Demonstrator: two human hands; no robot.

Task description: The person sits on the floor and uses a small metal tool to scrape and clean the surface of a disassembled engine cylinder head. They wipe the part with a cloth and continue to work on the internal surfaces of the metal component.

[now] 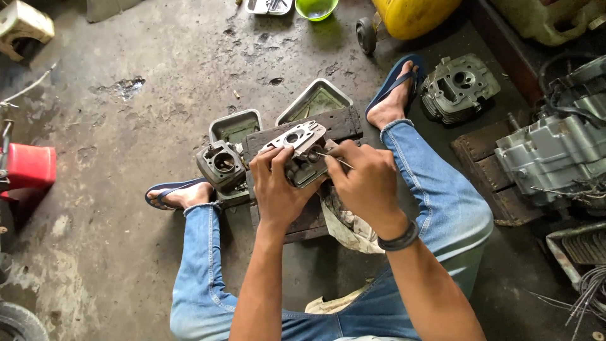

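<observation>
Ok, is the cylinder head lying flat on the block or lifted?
Lifted and tilted: the left hand grips the cylinder head above the block; the right hand holds a thin rod against it.

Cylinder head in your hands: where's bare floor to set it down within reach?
Bare concrete floor lies beyond the left foot, up to the red container. Another patch lies past the two metal trays, toward the green bowl. To the right it is crowded: engine block, second cylinder head, wooden pallet.

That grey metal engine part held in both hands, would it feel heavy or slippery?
The metal engine part is probably heavy for its size: it looks like solid cast metal, steadied by the left hand. It seems rigid, and perhaps greasy given the grimy floor. Its blocky shape should not roll.
</observation>
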